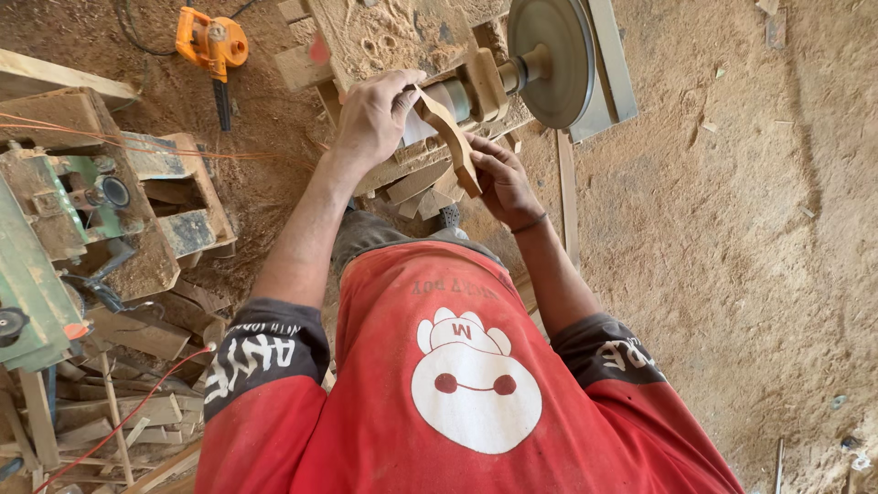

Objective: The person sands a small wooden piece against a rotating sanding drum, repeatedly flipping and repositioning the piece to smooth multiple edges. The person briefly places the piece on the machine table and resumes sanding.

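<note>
Above the sawdust-covered wooden bench (384, 41), both hands grasp a curved, S-shaped piece of pale brown wood (450, 137). The left hand (373, 117) closes around its upper end, thumb and fingers pinching it near the top. The right hand (501, 178) grips the lower end, fingers wrapped about it from below, and a thin dark band circles that wrist. The wooden piece stands roughly upright, tilted a little, just in front of a grey cylindrical drum (453, 96) mounted on the bench; whether it touches the drum I cannot tell. A shaft runs from the drum to a large grey round disc (551, 59) at the right end of the bench. Short offcuts of wood (421, 187) lie stacked beneath the hands. An orange handheld power tool (212, 44) rests on the sawdust-strewn floor (732, 229) to the left, well apart from the hands. Farther left stands a green, dust-caked machine (41, 247), with scrap wooden strips (101, 421) and a thin red cable (137, 412) piled below it. The person wears a red shirt (439, 384) with dark sleeves.
</note>
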Demonstrator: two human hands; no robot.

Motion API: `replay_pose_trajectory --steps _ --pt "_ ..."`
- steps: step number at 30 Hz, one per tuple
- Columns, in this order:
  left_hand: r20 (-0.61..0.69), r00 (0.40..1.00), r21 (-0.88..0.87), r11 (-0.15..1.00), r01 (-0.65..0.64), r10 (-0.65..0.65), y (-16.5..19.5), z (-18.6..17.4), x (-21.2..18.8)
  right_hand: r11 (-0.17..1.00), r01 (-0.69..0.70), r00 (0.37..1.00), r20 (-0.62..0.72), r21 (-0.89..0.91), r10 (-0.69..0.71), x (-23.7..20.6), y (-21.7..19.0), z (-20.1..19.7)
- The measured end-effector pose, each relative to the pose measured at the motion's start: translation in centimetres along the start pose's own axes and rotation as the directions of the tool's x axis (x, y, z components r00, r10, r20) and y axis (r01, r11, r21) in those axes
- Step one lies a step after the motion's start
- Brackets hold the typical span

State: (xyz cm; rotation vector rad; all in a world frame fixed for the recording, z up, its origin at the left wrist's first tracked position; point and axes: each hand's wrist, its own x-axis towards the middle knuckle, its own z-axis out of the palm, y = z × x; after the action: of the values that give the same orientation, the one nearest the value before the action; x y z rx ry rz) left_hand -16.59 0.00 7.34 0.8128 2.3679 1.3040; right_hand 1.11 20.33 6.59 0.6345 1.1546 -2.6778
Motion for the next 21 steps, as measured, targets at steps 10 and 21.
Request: replay_pose_trajectory --steps 10,21 --pt "0.033 0.981 0.541 0.822 -0.180 0.192 -4.6 2.9 1.2 0.032 0.257 0.763 0.182 -0.966 -0.620 4.2 3.4 3.2" --pt "-0.016 0.998 0.598 0.801 -0.039 0.061 -3.5 3.5 2.8 -0.125 0.278 0.719 0.293 -0.952 -0.630 5.9 4.0 4.1"
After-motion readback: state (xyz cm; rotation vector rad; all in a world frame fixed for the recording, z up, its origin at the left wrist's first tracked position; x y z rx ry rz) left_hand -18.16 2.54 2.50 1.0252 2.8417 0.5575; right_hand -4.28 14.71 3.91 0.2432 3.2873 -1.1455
